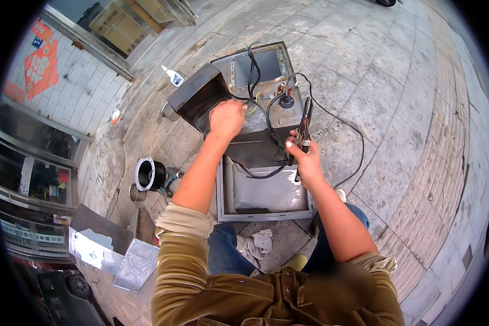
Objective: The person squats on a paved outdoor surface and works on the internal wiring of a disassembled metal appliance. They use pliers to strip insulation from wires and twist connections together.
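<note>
A grey metal appliance housing (266, 190) lies opened on the pavement in front of me, with black wires (263, 111) running over it. My left hand (226, 119) rests closed on the wires and the housing near a dark metal cover panel (198, 95). My right hand (305, 157) holds a pair of pliers (304, 127) upright, jaws pointing away from me, beside a small round black part (286, 101). A black cable (345, 141) loops off to the right.
A round black fan wheel (149, 174) and a small metal cup (136, 192) lie at the left. Metal sheets (119, 255) lie near my left elbow. A white rag (258, 244) lies between my knees. A small white bottle (173, 77) lies beyond, near a tiled wall (76, 81).
</note>
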`<act>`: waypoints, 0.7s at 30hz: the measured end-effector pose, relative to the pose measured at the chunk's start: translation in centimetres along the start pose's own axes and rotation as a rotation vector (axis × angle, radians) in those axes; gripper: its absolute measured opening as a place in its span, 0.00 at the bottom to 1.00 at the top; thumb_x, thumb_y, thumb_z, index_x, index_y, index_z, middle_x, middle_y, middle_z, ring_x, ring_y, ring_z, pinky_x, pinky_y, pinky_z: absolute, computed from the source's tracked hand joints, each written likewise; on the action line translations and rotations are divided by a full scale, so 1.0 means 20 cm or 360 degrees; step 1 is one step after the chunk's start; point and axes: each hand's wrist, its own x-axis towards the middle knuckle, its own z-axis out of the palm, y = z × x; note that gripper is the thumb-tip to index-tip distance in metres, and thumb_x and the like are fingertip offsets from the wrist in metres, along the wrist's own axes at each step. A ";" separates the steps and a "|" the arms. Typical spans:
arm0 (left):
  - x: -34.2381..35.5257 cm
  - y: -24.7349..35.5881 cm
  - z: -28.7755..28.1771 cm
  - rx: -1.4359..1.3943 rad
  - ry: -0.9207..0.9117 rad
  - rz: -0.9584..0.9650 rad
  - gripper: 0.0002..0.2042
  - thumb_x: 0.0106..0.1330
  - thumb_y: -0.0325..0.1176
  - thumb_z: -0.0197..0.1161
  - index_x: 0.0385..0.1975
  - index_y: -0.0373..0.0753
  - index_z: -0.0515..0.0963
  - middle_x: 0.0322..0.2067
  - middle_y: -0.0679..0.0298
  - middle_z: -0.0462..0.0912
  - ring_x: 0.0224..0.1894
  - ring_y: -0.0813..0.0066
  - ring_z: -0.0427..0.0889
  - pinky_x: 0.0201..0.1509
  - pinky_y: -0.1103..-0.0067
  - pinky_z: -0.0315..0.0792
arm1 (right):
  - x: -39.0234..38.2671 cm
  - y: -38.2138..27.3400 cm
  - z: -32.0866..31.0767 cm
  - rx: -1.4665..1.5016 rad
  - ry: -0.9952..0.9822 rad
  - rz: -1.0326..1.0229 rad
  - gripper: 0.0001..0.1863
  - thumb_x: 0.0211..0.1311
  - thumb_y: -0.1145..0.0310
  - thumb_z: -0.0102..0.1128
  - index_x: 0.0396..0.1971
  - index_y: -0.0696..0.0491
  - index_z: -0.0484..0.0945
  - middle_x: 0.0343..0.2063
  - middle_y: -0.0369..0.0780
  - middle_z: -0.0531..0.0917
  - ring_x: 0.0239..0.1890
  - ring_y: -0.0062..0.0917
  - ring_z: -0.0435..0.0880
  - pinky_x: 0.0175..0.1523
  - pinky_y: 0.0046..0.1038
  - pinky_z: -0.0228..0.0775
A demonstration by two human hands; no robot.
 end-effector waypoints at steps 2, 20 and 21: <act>-0.02 0.00 -0.02 0.0031 -0.0022 0.0037 0.12 0.63 0.41 0.55 0.30 0.40 0.80 0.29 0.60 0.80 0.38 0.59 0.80 0.42 0.65 0.73 | 0.02 0.01 -0.01 -0.0008 0.0023 -0.0011 0.18 0.53 0.74 0.65 0.45 0.59 0.73 0.30 0.32 0.77 0.34 0.15 0.73 0.43 0.19 0.64; -0.04 -0.02 -0.03 -0.0469 0.0023 -0.0376 0.14 0.63 0.44 0.56 0.27 0.39 0.80 0.25 0.58 0.81 0.30 0.54 0.79 0.35 0.67 0.70 | 0.12 0.03 0.05 -0.0023 -0.0014 0.0005 0.19 0.53 0.74 0.65 0.45 0.60 0.73 0.30 0.32 0.77 0.34 0.16 0.74 0.43 0.20 0.65; -0.02 -0.03 -0.03 -0.0534 0.0028 -0.0475 0.14 0.62 0.44 0.57 0.27 0.39 0.80 0.24 0.58 0.81 0.29 0.54 0.79 0.34 0.68 0.70 | 0.13 0.02 0.06 -0.0047 -0.0029 -0.0008 0.19 0.53 0.74 0.65 0.45 0.60 0.73 0.30 0.32 0.77 0.34 0.16 0.74 0.43 0.20 0.65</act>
